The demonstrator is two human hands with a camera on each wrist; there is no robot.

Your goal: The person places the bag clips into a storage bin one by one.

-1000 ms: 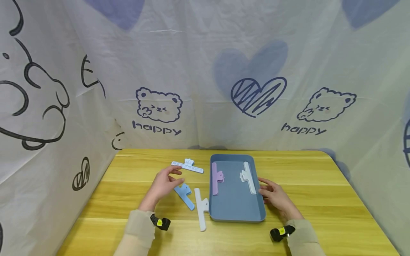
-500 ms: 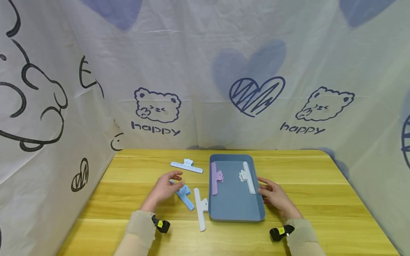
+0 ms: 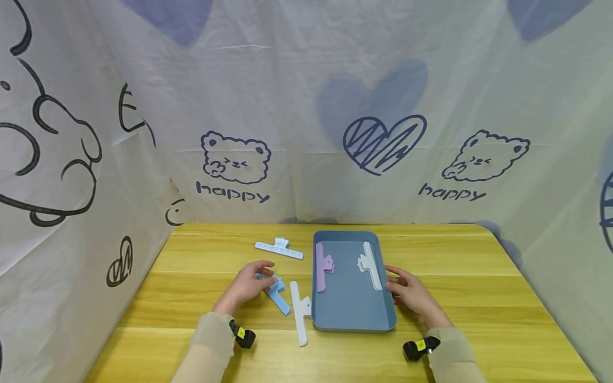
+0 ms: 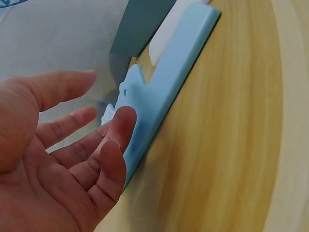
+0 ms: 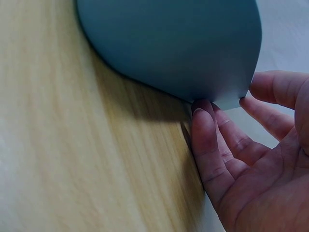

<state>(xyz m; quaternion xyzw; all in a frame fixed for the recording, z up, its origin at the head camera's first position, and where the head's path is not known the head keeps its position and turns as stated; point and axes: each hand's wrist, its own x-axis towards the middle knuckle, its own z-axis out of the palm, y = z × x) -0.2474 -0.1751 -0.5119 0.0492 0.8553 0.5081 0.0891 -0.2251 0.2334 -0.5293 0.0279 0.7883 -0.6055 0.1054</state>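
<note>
Pinch: a hold across the long bar of the blue clip [image 3: 281,304], close to its handle, was judged the safest, because the weight was probably balanced there
Approach: the fingertips were best brought low to the table [image 3: 479,308], one side of the pinch at each long edge, so that the clip would not be pushed away
Pressure: the handle was better not squeezed, as the clip might be opened by it
Lift: a straight upward path was judged preferable, since the white clip [image 3: 298,314] was placed near, on the side of the tray [image 3: 354,308], and could be knocked
Left hand [image 3: 248,283]: the fingers were moderately spread and loosely curved, and nothing was seen to be held
Position: the blue clip was laid slantwise on the table, beneath and just beside these fingers; its far end was partly covered by the hand in the head view, and whether it was touched could not be told
Right hand [image 3: 414,295]: the tray's outer right wall was touched by relaxed fingers, and this light support was considered sufficient
</note>
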